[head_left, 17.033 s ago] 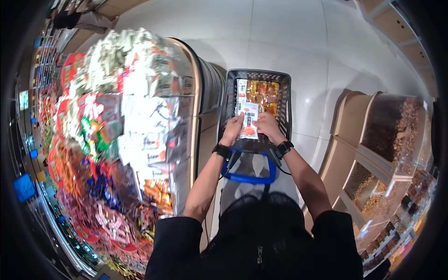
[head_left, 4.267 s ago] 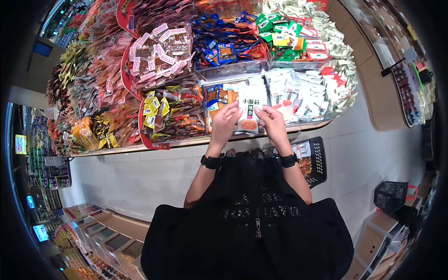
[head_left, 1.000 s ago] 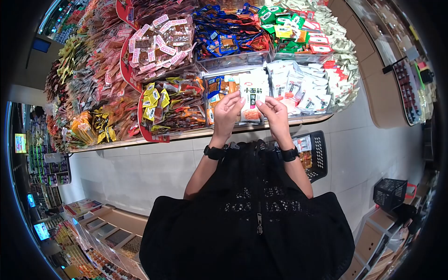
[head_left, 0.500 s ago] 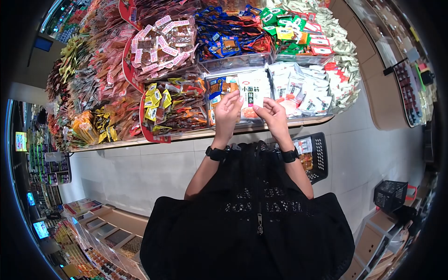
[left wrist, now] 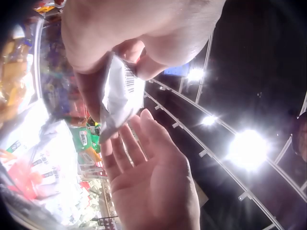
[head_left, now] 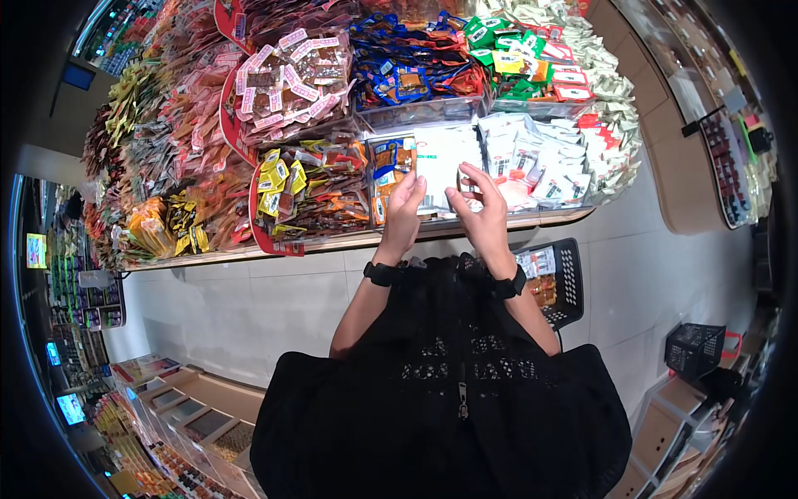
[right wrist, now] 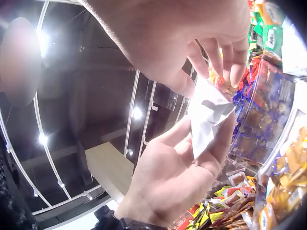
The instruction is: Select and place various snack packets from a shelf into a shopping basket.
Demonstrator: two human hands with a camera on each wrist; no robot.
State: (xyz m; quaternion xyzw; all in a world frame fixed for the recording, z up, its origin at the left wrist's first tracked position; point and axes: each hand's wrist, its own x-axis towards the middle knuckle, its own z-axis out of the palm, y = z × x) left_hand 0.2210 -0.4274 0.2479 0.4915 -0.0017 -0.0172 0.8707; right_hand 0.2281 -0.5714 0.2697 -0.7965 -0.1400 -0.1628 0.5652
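Note:
In the head view my left hand pinches a white snack packet by its left side, over the front of a snack display. The left wrist view shows a barcode on the packet, between the left thumb and fingers. My right hand is close by the packet's right edge, its fingers spread and loosely bent. In the right wrist view the right thumb reaches the top of the packet, while the left hand grips it from below. Similar white packets fill the bin to the right.
Neighbouring bins hold pink-labelled, blue, green and yellow packets. A black shopping basket with packets inside stands at the person's right. Another black basket is farther right. Wooden bulk bins stand behind at left.
Much earlier the packet was held over the basket; then over the display with its printed front up. Now it is turned to its pale back, and the right hand has loosened from it.

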